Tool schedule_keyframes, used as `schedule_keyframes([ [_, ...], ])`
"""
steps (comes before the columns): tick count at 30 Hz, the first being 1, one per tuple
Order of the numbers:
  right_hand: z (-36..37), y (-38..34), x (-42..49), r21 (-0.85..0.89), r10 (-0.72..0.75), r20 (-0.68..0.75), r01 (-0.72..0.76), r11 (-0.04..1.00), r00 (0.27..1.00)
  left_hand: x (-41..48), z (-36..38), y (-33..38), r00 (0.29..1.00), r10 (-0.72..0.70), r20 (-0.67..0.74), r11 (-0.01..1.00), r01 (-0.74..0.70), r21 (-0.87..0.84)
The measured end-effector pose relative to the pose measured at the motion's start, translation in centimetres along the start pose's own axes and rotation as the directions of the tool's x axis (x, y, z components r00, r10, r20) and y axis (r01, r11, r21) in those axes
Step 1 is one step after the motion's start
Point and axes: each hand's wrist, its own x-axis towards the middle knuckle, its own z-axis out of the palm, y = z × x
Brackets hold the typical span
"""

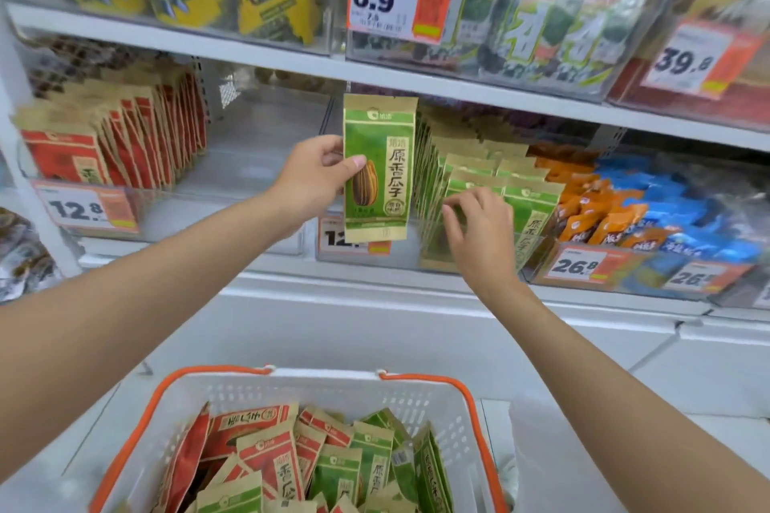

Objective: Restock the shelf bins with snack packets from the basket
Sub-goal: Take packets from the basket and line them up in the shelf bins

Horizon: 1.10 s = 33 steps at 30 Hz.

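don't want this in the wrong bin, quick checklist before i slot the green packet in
1. Grip: ok. The left hand holds the green sunflower seed packet, thumb across its front.
2. Right bin: ok. The row of green packets beside it bears the same design.
3. Packet upright, front facing the camera: ok.
4. Gap open in the row: cannot tell. The right hand is at the packet tops, but no slot shows.
5. Price tag matches: cannot tell, the held packet hides most of it.
6. More green stock in the basket: ok.
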Motion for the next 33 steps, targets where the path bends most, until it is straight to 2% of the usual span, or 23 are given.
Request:
schedule_keyframes([
  [3,1.0,1.7,0.5,-0.132,-0.056,-0.031,0.051,0.99,0.998,3.1,1.5,0.5,1.0,0.017,-0.023,1.0,-0.017,0.014],
  [6,2.3,3.0,0.3,-0.196,-0.128,-0.054,0.115,0.974,0.99,6.5,2.6,-0.7,0.997,-0.022,-0.07,1.0,0.024,0.017],
  [12,3.9,3.9,0.1,-0.187,-0.191,-0.18,0.158,0.97,0.965,12.6,3.9,-5.0,0.957,-0.201,-0.21,0.979,0.2,-0.028],
  [17,4.4,4.0,0.2,-0.168,-0.241,-0.261,0.202,0.965,0.935,17.1,5.0,-6.3,0.94,-0.252,-0.229,0.965,0.263,0.019],
  [28,4.6,4.0,0.1,-0.142,-0.236,-0.263,0.204,0.969,0.936,20.2,8.1,-11.6,0.902,-0.312,-0.299,0.94,0.338,0.04],
  [33,4.8,4.0,0.1,-0.136,-0.235,-0.283,0.204,0.97,0.93,20.6,8.0,-12.2,0.9,-0.351,-0.261,0.928,0.371,0.032],
])
